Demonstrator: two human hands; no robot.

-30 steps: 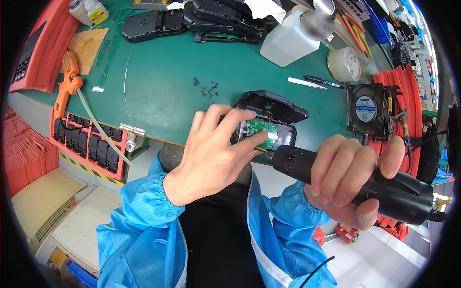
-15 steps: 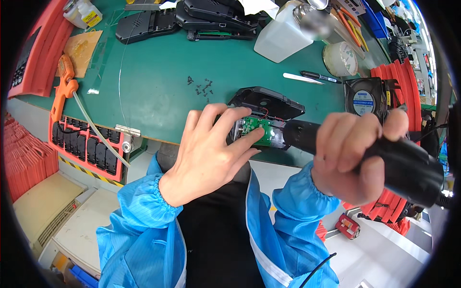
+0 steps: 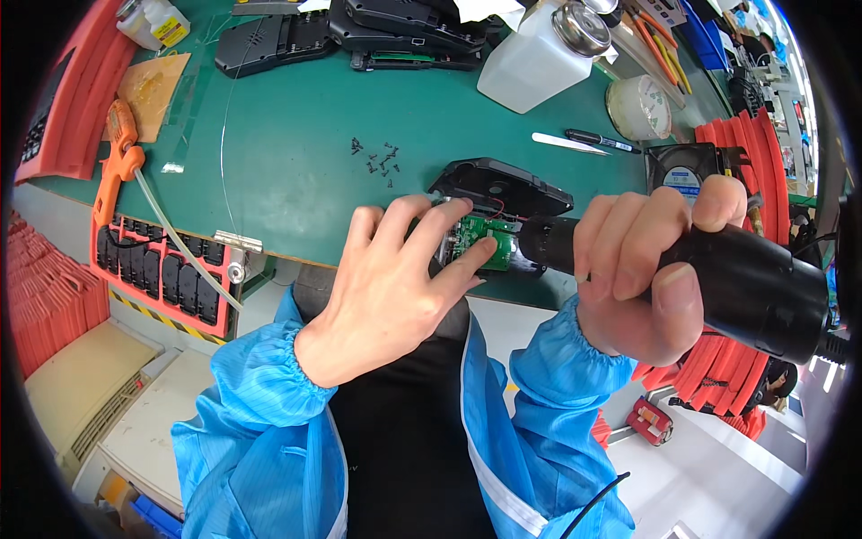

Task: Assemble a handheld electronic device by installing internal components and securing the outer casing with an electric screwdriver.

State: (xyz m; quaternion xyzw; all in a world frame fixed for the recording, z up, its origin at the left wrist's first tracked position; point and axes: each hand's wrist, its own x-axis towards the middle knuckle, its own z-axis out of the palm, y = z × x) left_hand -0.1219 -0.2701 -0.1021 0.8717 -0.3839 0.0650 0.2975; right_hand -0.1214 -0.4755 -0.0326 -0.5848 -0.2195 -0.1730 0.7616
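Observation:
My right hand (image 3: 642, 278) is wrapped around a black electric screwdriver (image 3: 750, 283), which lies nearly level and points left. Its nose reaches the right end of a green circuit board (image 3: 503, 251) in a black housing; the bit's tip cannot be made out. My left hand (image 3: 382, 292) steadies this housing, with bent fingers over its left end and the index finger on the board. Just beyond it, a black cover half (image 3: 512, 190) stands tilted, and thin red wires run between the two. Small dark screws (image 3: 384, 164) lie scattered past my left fingers.
Black device housings (image 3: 395, 31) are piled at the back. A white bottle with a metal cap (image 3: 530, 67), a tape roll (image 3: 637, 108), a marker (image 3: 603, 140) and a fan (image 3: 682, 171) stand or lie to the right. An orange glue gun (image 3: 117, 166) is at left.
The screwdriver's rear end has swung up and away from me, and its nose has shifted slightly left over the board. My left hand has stayed nearly in place.

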